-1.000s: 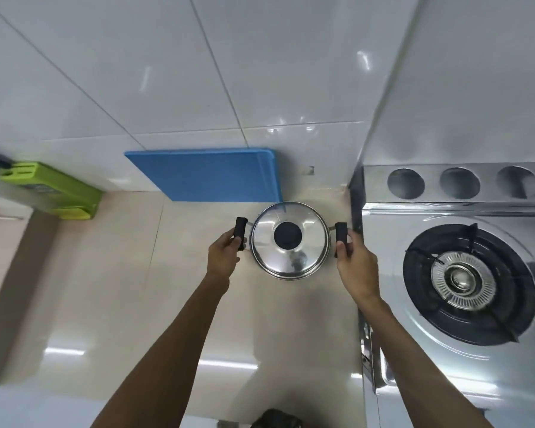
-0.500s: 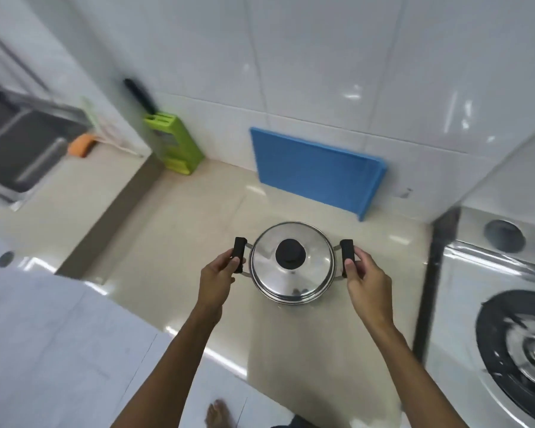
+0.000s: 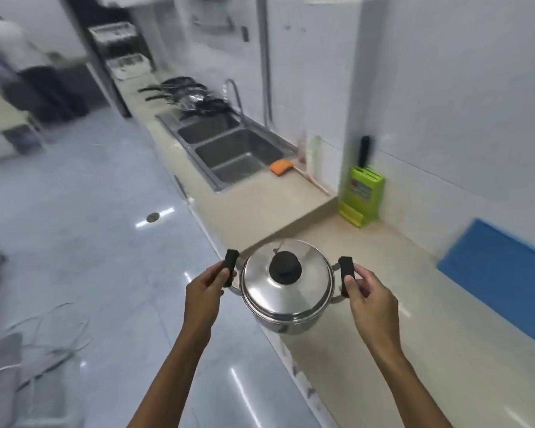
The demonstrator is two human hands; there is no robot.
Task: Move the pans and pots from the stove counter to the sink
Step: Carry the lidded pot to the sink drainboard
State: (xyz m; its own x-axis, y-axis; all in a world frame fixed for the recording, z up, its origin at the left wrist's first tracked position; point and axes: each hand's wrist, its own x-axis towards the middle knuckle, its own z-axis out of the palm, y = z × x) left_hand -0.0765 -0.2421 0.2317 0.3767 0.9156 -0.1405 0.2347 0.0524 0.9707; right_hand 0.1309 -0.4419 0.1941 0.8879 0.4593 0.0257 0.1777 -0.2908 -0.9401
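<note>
A steel pot (image 3: 286, 291) with a shiny lid and black knob hangs in the air over the counter's front edge. My left hand (image 3: 206, 290) grips its left black handle and my right hand (image 3: 369, 299) grips its right black handle. The double steel sink (image 3: 232, 149) lies farther along the counter, ahead and to the left. Several black pans (image 3: 189, 95) are stacked just beyond the sink, by the tap (image 3: 233, 95).
A green knife block (image 3: 362, 193) stands against the wall, with a blue cutting board (image 3: 494, 270) leaning to its right. An orange sponge (image 3: 280, 166) and a wooden stick lie beside the sink. Another person (image 3: 16, 66) stands far left. Cables lie on the glossy floor (image 3: 56, 329).
The pot has come up off the counter beside the stove and travelled left toward the sink, held by both hands. The stove has left the view and the sink has come into it.
</note>
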